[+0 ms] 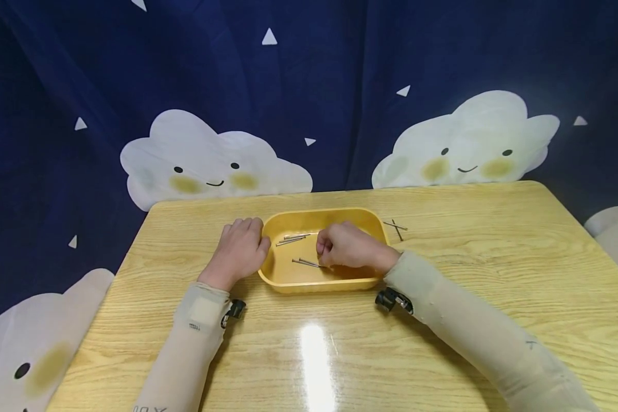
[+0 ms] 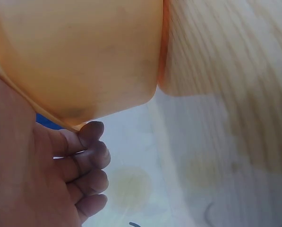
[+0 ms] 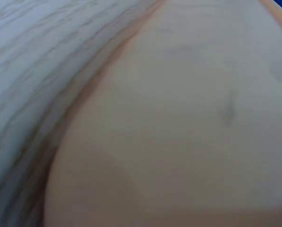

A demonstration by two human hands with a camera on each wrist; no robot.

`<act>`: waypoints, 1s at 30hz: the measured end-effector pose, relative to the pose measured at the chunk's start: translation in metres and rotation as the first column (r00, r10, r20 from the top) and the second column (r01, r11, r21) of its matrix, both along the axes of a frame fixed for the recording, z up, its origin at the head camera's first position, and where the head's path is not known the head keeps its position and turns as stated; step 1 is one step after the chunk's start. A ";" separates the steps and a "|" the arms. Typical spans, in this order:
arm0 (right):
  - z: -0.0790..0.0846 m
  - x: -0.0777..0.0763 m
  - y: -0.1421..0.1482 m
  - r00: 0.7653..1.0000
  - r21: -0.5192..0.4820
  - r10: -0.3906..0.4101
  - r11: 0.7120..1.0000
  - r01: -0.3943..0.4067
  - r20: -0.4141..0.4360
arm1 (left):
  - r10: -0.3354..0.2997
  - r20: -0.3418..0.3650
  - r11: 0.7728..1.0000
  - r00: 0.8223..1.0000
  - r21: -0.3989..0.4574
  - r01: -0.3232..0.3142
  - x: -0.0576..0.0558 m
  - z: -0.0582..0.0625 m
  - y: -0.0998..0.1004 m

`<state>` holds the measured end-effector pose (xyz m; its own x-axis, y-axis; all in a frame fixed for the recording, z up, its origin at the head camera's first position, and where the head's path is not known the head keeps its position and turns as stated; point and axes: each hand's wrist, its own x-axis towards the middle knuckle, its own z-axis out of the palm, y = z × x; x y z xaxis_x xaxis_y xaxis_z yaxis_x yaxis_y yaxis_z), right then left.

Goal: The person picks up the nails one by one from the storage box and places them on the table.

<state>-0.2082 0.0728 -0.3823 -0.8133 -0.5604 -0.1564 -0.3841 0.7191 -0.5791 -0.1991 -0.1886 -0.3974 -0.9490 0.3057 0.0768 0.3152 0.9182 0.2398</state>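
Observation:
A shallow yellow plastic tray [image 1: 321, 284] stands on the wooden table. My left hand [image 1: 241, 249] holds its left end, thumb at the rim; in the left wrist view the curled fingers [image 2: 91, 158] lie along the tray's outer corner. My right hand [image 1: 352, 247] reaches down inside the tray, fingers curled, fingertips right at the ends of a pair of thin metal nails [image 1: 305, 262]. Whether it pinches one I cannot tell. Several more nails [image 1: 290, 240] lie together in the left part of the tray. In the right wrist view the tray wall [image 3: 178, 118] hides the right hand.
Two nails [image 1: 397, 227] lie crossed on the wooden table [image 1: 494, 257], just outside the tray's right end. Behind the table hangs a dark blue curtain [image 1: 335, 86] with smiling clouds. A small black camera sits at each wrist.

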 end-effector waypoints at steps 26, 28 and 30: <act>-0.010 0.002 -0.009 0.993 0.072 0.071 0.995 -0.064 -0.099 | 0.001 0.010 1.000 1.000 -0.001 -0.001 0.000 0.000 -0.002; -0.010 0.002 -0.008 0.991 0.086 0.076 0.994 -0.067 -0.112 | 0.000 0.013 1.000 1.000 0.002 0.000 0.000 0.000 -0.001; -0.010 0.002 -0.007 0.989 0.095 0.082 0.993 -0.071 -0.123 | 0.001 0.015 1.000 1.000 0.004 -0.001 0.000 0.000 -0.001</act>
<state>-0.2059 0.0656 -0.3923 -0.7851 -0.6099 -0.1076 -0.5061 0.7320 -0.4562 -0.1994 -0.1895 -0.3973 -0.9503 0.3047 0.0639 0.3109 0.9174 0.2483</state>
